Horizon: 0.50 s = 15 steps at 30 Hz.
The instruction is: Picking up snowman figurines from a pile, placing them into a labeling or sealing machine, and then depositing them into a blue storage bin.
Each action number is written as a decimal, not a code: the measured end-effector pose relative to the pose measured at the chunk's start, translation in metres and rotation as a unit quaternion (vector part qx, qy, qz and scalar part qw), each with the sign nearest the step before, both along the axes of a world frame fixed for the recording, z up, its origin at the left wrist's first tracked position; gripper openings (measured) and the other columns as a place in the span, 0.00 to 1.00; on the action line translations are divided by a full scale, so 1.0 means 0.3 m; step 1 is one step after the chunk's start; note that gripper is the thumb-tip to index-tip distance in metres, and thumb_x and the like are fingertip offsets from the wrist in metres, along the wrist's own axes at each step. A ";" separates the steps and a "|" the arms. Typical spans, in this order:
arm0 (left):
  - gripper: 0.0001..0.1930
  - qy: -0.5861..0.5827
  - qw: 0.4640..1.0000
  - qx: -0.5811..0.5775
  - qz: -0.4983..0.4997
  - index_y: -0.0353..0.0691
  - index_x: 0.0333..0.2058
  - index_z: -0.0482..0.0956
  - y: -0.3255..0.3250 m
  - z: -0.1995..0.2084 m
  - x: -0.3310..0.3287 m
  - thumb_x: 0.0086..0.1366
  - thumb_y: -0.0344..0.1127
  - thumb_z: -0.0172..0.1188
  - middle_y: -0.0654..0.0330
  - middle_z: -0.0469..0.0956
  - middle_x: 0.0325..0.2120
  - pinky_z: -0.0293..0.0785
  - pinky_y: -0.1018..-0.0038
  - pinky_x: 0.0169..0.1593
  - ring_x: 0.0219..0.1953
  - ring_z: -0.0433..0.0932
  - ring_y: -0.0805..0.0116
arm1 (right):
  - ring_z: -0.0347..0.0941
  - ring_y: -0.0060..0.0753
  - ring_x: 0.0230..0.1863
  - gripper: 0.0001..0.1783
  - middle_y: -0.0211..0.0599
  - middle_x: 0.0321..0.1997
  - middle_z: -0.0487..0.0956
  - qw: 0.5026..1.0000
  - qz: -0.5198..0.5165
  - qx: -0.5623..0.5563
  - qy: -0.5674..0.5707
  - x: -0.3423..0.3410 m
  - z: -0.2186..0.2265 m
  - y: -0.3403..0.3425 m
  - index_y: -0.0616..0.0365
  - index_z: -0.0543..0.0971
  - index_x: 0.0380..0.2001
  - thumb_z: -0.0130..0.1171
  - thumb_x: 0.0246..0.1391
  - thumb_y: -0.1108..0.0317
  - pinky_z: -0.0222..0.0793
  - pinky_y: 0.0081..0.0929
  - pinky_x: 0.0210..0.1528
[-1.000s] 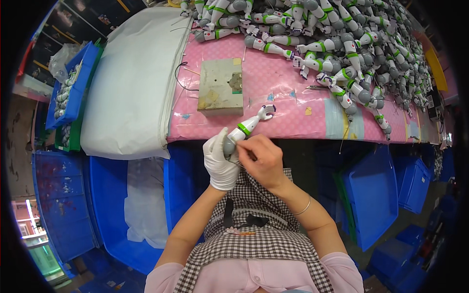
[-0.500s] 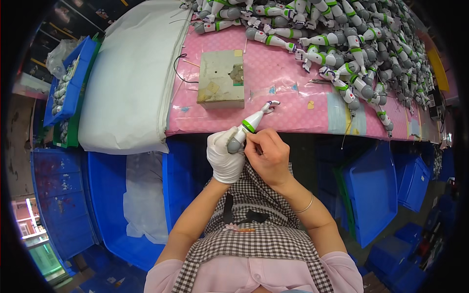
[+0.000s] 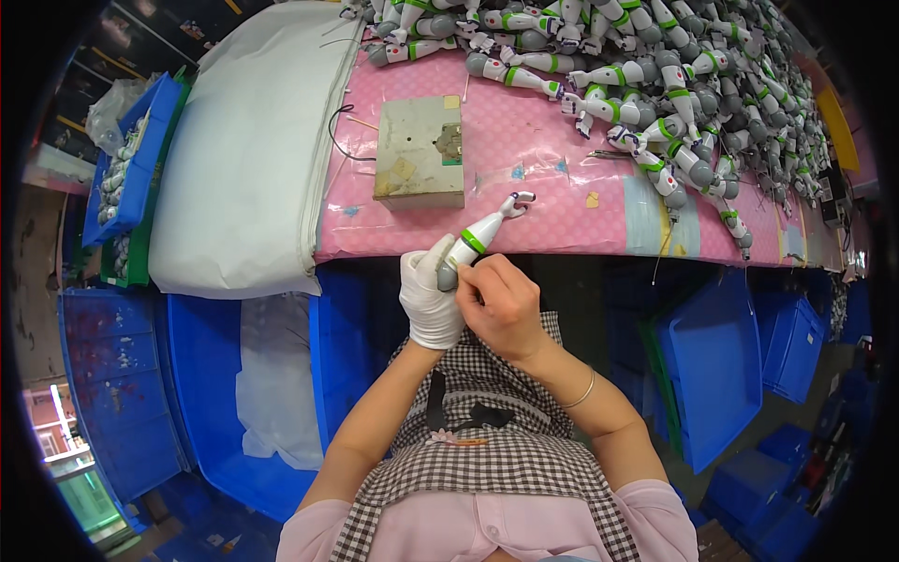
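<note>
My left hand (image 3: 432, 298), in a white glove, is closed around the grey rounded end of a toy arm (image 3: 480, 233). This arm is white with a green band, and its small hand points away to the upper right, over the table's near edge. My bare right hand (image 3: 506, 307) has its fingers curled into a pinch against the grey end. Whatever the pinch holds, if anything, is hidden by the fingers. Beyond the toy arm, a grey metal box (image 3: 419, 150) with a black cord rests on the pink table covering (image 3: 524, 112).
A large heap of similar toy arms (image 3: 674, 94) covers the far right of the table. White sheeting (image 3: 245, 140) lies at the left. Blue bins (image 3: 239, 403) stand below the table edge, another blue bin (image 3: 716, 365) at right. A blue crate (image 3: 140, 155) of parts sits far left.
My right hand has shifted slightly left and down along the toy arm, its fingers more tightly curled. My left hand keeps its hold, and the toy arm has barely moved.
</note>
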<state>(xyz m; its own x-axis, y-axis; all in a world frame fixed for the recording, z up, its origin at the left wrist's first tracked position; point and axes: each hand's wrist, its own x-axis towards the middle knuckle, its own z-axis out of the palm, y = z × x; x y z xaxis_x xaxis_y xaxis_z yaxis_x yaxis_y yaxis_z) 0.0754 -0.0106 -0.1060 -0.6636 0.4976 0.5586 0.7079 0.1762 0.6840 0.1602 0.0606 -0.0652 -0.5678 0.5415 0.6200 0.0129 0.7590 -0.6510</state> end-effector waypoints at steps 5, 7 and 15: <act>0.22 -0.020 1.000 -0.002 0.008 0.42 0.45 0.76 0.007 0.009 0.005 0.47 0.27 0.66 0.57 0.71 0.29 0.70 0.71 0.31 0.29 0.73 0.62 | 0.69 0.32 0.18 0.07 0.36 0.21 0.71 1.000 0.000 -0.009 0.011 -0.009 0.000 -0.005 0.62 0.75 0.25 0.61 0.39 0.81 0.66 0.26 0.20; 0.24 -0.023 1.000 -0.010 0.004 0.43 0.46 0.75 0.007 0.005 0.002 0.46 0.29 0.68 0.56 0.70 0.30 0.70 0.70 0.30 0.28 0.73 0.61 | 0.69 0.33 0.18 0.07 0.36 0.21 0.71 1.000 -0.027 -0.003 -0.009 -0.001 -0.008 0.018 0.62 0.75 0.24 0.61 0.39 0.81 0.66 0.26 0.19; 0.23 -0.059 0.998 0.022 0.004 0.41 0.45 0.75 0.018 0.016 0.020 0.47 0.29 0.67 0.56 0.72 0.30 0.71 0.70 0.32 0.29 0.74 0.59 | 0.67 0.31 0.16 0.07 0.35 0.20 0.71 1.000 -0.023 0.004 0.006 0.002 -0.013 0.025 0.61 0.74 0.23 0.62 0.40 0.81 0.64 0.25 0.18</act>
<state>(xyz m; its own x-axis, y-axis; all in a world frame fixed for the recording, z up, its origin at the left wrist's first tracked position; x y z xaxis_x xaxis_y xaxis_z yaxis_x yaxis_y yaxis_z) 0.0812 -0.0051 -0.1011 -0.7292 0.4697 0.4976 0.6211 0.1494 0.7693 0.1608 0.0680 -0.0691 -0.5353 0.5616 0.6310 0.0412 0.7634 -0.6446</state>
